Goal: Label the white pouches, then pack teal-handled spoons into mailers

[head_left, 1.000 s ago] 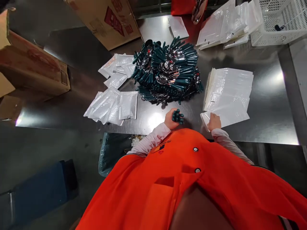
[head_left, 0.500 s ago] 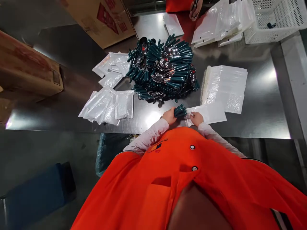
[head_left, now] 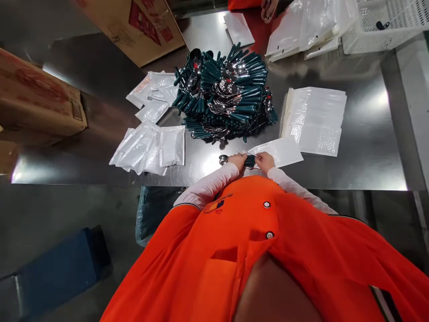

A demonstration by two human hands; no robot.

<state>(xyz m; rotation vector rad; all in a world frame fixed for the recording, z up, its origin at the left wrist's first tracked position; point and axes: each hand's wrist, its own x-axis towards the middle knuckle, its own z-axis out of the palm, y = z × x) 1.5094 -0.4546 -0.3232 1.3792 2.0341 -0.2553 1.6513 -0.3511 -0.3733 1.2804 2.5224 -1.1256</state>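
Note:
My left hand (head_left: 237,161) is closed around a bundle of spoons (head_left: 250,161); the dark green handles point right and the metal bowls stick out on the left. Close beside it, my right hand (head_left: 264,162) pinches the left end of a white padded envelope (head_left: 283,151). The handle ends meet the envelope's end there; how far they reach inside is hidden by my fingers. Beyond my hands rises a big heap of green-handled spoons (head_left: 231,96). To the right lies a fanned stack of white padded envelopes (head_left: 320,118).
Filled-looking white envelopes (head_left: 144,147) lie on the left of the metal table (head_left: 365,165). Cardboard boxes (head_left: 40,98) stand farther left and at the back. A white plastic basket (head_left: 382,42) and plastic packs (head_left: 301,27) occupy the far right. Another person's hand (head_left: 268,10) shows at the back.
My right hand has drawn one envelope leftward off the stack to the spoon bundle. My left hand has turned the bundle so its handles face the envelope.

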